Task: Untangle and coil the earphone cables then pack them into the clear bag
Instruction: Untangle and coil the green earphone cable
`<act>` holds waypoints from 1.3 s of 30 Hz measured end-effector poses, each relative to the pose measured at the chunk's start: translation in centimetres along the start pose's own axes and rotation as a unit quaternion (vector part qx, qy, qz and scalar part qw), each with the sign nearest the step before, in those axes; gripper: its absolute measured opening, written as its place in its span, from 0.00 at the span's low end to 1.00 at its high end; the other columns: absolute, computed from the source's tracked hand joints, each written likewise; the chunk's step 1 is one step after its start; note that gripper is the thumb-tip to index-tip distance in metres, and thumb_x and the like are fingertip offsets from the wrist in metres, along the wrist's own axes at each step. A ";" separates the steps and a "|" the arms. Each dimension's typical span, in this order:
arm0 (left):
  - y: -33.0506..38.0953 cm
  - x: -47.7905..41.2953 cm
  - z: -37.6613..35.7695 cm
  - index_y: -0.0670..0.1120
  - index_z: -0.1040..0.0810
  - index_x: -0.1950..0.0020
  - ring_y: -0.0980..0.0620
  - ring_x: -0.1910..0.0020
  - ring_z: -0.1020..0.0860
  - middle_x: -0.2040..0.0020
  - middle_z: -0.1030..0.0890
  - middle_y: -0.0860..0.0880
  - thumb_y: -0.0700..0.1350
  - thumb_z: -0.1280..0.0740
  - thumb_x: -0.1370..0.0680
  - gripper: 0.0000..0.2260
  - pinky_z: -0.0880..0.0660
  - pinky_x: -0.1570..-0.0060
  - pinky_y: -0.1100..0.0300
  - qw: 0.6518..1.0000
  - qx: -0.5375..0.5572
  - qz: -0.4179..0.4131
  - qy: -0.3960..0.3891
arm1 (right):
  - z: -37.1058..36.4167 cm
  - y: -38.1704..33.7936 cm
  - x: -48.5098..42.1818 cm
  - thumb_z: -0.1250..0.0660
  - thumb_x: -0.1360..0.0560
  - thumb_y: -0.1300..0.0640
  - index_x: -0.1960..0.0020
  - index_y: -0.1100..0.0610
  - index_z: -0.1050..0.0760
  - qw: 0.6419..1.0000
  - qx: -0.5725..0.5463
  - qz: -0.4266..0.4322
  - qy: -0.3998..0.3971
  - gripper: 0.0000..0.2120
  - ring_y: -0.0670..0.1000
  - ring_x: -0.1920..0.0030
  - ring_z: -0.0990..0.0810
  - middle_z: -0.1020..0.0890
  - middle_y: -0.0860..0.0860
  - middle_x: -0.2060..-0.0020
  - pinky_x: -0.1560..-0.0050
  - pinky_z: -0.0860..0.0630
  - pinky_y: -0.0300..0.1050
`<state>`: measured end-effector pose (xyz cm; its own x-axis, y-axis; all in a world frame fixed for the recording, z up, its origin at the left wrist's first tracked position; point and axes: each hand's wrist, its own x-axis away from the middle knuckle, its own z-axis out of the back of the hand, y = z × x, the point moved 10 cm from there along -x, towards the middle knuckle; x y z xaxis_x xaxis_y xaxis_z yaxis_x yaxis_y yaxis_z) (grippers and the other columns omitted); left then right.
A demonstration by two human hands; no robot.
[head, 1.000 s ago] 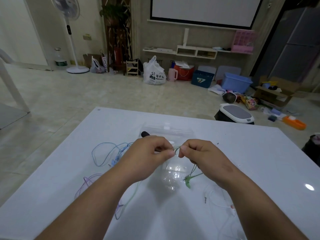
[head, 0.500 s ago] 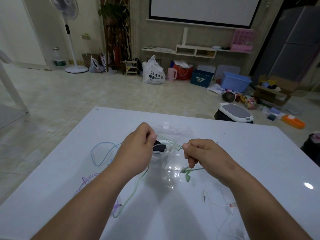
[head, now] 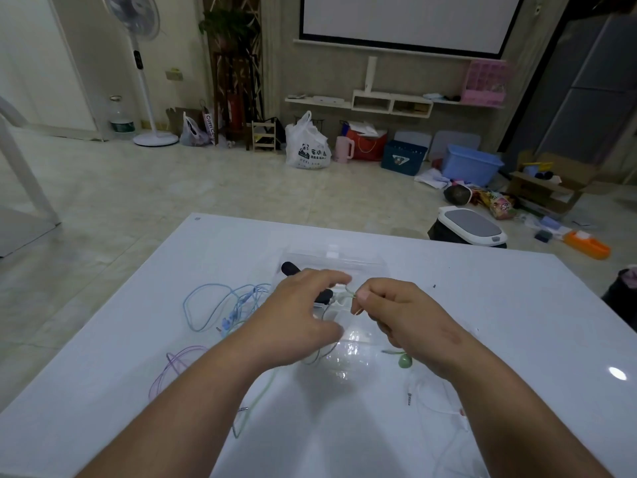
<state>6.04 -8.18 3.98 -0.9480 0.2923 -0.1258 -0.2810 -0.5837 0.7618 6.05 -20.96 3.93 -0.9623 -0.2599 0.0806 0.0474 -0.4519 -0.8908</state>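
Note:
My right hand pinches a small loop of the green earphone cable above the table. Its green earbud hangs below that hand, and the rest of the cable trails down to the left. My left hand hovers beside it with fingers spread and blurred; I cannot tell if it touches the cable. The clear bag lies flat behind and under both hands, with a black object in it. Blue, purple and white earphone cables lie loose on the table.
The white table ends close behind the bag. Beyond it the tiled floor holds a grey-topped stool, bins, bags and a standing fan against the far wall.
My left hand has come back from the left toward the right hand and spread its fingers. The right hand stayed put, holding the green loop; the earbud dropped lower.

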 end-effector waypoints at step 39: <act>-3.0 0.5 5.8 0.52 0.19 0.61 0.56 0.68 0.21 0.66 0.18 0.52 0.40 0.30 0.25 0.07 0.24 0.60 0.60 0.987 0.000 0.111 0.119 | 6.0 0.8 0.2 0.43 0.18 0.51 0.56 0.57 0.24 0.970 0.115 -0.003 0.213 0.15 0.44 0.65 0.27 0.24 0.43 0.65 0.68 0.36 0.40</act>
<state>7.24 -1.85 5.35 -0.9944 -0.0286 -0.1018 -0.0630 -0.6130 0.7876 7.50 -26.53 5.89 -0.9839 0.0977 -0.1499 0.0525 -0.6435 -0.7637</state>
